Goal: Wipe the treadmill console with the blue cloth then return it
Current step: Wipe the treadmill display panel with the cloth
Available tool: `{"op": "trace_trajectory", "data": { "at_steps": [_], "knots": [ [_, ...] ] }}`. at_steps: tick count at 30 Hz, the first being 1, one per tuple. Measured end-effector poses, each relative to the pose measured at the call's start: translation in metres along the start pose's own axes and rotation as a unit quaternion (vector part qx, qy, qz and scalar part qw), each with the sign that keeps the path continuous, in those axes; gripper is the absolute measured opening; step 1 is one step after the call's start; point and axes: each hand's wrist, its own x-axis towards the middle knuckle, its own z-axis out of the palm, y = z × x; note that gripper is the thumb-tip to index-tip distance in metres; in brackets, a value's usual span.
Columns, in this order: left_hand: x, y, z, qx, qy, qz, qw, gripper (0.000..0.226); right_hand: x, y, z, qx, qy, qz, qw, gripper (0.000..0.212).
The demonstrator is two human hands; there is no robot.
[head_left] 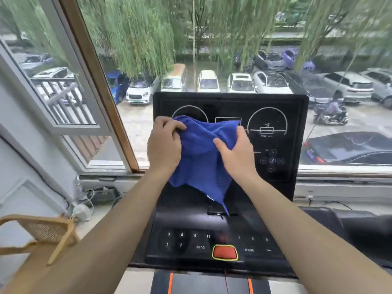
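behind a window over parked cars, the console [275, 145] fills mid frame. left hand [164, 143] and right hand [235, 151] each grasp an upper corner of the cloth [199, 158], spreading it against the screen, likely readying a wipe.

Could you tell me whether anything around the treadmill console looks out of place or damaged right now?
Nothing stands out. Both hands, left and right, hold the blue cloth bunched against the console, whose panel looks intact. The red button sits untouched below.
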Motion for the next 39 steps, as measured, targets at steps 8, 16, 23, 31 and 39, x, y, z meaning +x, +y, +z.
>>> {"op": "trace_trajectory", "data": {
  "at_steps": [8, 16, 23, 31, 39],
  "knots": [
    [0.086, -0.013, 0.044, 0.248, 0.046, 0.069, 0.965, 0.048, 0.112, -0.033, 0.054, -0.216, 0.086, -0.143, 0.962, 0.049],
    [0.106, -0.06, 0.105, 0.248, 0.044, 0.126, 0.96, 0.049, 0.161, 0.02, 0.1, -0.442, 0.224, -0.389, 0.777, 0.043],
    [0.096, -0.074, 0.097, 0.246, 0.016, 0.234, 0.94, 0.053, 0.168, 0.026, 0.084, -0.512, 0.098, -0.48, 0.706, 0.052],
    [0.008, -0.117, 0.099, 0.289, -0.044, 0.183, 0.939, 0.064, 0.099, 0.08, 0.096, -0.545, -0.042, -0.428, 0.72, 0.075],
    [0.081, -0.088, 0.094, 0.296, -0.012, 0.203, 0.933, 0.066, 0.15, 0.036, 0.084, -0.571, 0.037, -0.42, 0.705, 0.074]
  ]
}}
